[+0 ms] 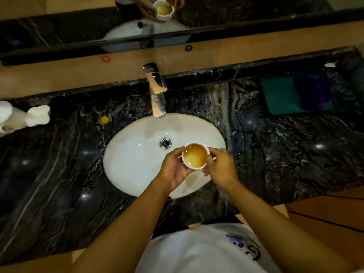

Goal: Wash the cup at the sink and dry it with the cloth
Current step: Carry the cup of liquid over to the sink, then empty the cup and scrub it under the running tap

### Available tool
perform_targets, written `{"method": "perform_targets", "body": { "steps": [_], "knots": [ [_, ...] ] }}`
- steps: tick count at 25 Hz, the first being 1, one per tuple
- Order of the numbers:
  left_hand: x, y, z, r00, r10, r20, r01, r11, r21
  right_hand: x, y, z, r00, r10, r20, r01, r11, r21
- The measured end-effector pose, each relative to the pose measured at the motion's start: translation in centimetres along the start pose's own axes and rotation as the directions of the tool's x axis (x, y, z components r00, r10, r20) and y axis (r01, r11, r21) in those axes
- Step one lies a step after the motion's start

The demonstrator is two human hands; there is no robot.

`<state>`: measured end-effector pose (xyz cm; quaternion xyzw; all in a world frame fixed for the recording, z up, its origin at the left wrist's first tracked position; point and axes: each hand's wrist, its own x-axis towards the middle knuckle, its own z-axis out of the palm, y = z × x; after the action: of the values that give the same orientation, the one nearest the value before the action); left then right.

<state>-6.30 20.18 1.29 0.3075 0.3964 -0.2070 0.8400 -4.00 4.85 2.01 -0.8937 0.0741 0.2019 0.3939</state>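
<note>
A small white cup (195, 156) with a yellowish-brown inside is held upright over the right part of the white oval sink (136, 160). My left hand (175, 170) cups it from below and from the left. My right hand (220, 168) grips its right rim with thumb and fingers. The chrome tap (156, 91) stands behind the basin, and no water runs from it. A teal cloth (279, 95) with a dark purple cloth (313, 91) on top lies on the counter at the far right.
The dark marble counter (59, 164) surrounds the sink. A white figurine (25, 117) stands at the far left, with a small yellow object (104, 120) near the basin's left rim. A mirror (78, 30) runs along the back wall and reflects the cup and hands.
</note>
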Motion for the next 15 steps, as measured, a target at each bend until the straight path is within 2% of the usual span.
{"method": "perform_targets", "body": {
  "steps": [6,10,11,13,15],
  "knots": [
    [-1.9,4.8,-6.1,0.996,0.082,-0.018,-0.083,0.993,-0.082,-0.1,-5.5,5.7,0.995,-0.078,0.058,0.077,0.997,0.012],
    [-2.3,6.5,-8.0,0.991,0.120,-0.054,-0.127,0.980,-0.151,0.1,-8.6,6.8,0.990,-0.084,0.117,0.079,0.996,0.046],
    [-2.3,6.9,-8.4,0.989,0.131,-0.065,-0.140,0.976,-0.169,0.4,-9.6,6.6,0.989,-0.110,0.097,0.109,0.994,0.017],
    [-2.2,7.5,-8.9,0.985,0.148,-0.089,-0.163,0.966,-0.200,1.6,-12.0,5.6,0.971,-0.233,-0.054,0.228,0.970,-0.087],
    [-2.1,8.0,-9.3,0.980,0.171,-0.105,-0.192,0.954,-0.231,3.7,-15.3,4.2,0.892,-0.400,-0.210,0.372,0.914,-0.162]
  ]
}}
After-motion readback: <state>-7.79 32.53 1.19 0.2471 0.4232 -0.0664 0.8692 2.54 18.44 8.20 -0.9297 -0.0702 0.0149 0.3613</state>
